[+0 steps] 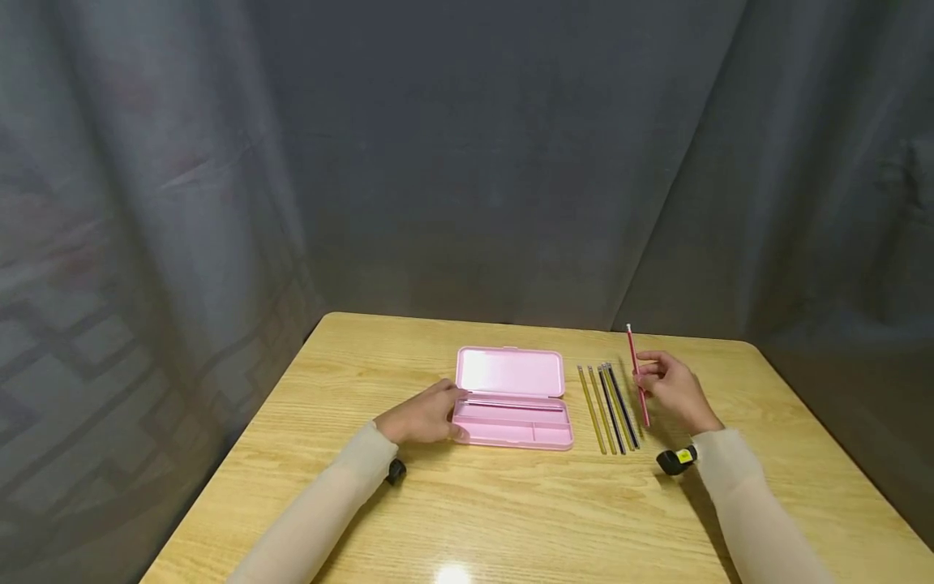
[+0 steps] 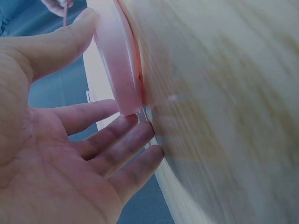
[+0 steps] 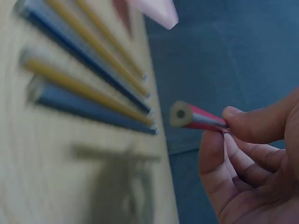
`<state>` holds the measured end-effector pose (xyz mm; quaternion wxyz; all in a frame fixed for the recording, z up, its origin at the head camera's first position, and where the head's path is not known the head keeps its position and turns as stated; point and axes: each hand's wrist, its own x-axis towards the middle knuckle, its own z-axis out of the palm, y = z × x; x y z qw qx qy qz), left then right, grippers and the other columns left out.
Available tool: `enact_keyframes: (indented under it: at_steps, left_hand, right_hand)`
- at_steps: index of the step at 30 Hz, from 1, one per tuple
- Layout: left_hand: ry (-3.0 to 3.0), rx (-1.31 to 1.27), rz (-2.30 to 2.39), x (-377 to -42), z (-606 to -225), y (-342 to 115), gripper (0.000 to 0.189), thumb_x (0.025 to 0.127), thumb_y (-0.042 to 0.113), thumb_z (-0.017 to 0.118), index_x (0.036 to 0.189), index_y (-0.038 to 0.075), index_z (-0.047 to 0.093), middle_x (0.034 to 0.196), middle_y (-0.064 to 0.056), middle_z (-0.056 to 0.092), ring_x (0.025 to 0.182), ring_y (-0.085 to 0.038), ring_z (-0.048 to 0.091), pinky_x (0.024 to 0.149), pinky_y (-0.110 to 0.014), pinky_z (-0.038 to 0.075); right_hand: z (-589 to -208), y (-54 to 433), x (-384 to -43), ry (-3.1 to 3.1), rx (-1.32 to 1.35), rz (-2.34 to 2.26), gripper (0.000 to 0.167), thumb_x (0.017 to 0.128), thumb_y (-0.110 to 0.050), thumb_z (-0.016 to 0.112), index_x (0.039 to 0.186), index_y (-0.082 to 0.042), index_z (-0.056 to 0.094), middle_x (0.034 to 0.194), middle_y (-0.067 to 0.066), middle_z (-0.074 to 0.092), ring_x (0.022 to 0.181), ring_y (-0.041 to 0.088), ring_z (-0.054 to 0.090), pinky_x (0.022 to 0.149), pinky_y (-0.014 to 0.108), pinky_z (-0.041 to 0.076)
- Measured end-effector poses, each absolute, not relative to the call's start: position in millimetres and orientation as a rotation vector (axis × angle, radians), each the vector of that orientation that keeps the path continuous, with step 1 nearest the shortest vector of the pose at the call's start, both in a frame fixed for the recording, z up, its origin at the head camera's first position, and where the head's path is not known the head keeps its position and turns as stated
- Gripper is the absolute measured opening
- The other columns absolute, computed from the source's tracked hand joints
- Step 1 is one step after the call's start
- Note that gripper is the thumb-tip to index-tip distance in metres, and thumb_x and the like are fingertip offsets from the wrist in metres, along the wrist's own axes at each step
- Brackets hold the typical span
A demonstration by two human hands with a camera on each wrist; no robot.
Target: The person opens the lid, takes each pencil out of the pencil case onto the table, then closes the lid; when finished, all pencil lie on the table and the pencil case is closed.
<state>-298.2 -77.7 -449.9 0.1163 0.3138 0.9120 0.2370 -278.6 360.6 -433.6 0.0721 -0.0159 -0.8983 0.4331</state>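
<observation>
A pink pencil case lies with its lid folded back on the wooden table. One pink pencil rests in its long far compartment. At the case's left end my left hand holds it between thumb and fingers; the left wrist view shows the fingertips against the case's end. To the right, my right hand pinches a red pencil above the table, its unsharpened end towards the right wrist camera. Yellow pencils and dark blue pencils lie side by side between case and hand.
The wooden table has rounded far corners. Dark grey curtains hang behind it and along both sides. Each wrist bears a black camera on a strap.
</observation>
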Motion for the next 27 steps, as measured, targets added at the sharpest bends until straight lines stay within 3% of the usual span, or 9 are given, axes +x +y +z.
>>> enact_keyframes:
  at_steps: [11, 20, 27]
  left_hand:
    - [2.654, 0.915, 0.713, -296, -449, -75, 0.076, 0.088, 0.035, 0.079, 0.150, 0.005, 0.048, 0.142, -0.010, 0.052, 0.123, -0.020, 0.053, 0.110, -0.042, 0.046]
    - [2.643, 0.928, 0.713, -296, -446, -76, 0.079, 0.087, 0.038, 0.079, 0.150, 0.005, 0.047, 0.143, -0.011, 0.051, 0.128, -0.023, 0.051, 0.111, -0.044, 0.046]
    - [2.645, 0.920, 0.709, -295, -446, -76, 0.078, 0.087, 0.037, 0.079, 0.150, 0.005, 0.048, 0.142, -0.011, 0.052, 0.126, -0.022, 0.052, 0.111, -0.044, 0.046]
  right_hand:
    - [-461, 369, -281, -2.945, -0.145, 1.082, 0.045, 0.095, -0.006, 0.063, 0.136, 0.010, 0.051, 0.101, 0.018, 0.069, 0.073, 0.014, 0.068, 0.064, 0.031, 0.055]
    - [-459, 364, -280, -3.010, -0.137, 0.923, 0.041, 0.094, -0.007, 0.061, 0.131, 0.010, 0.055, 0.096, 0.013, 0.068, 0.081, 0.018, 0.066, 0.069, 0.033, 0.052]
    - [-459, 359, -277, -3.012, -0.147, 0.912, 0.036, 0.091, -0.006, 0.065, 0.124, 0.007, 0.060, 0.090, 0.010, 0.065, 0.077, 0.020, 0.059, 0.069, 0.032, 0.048]
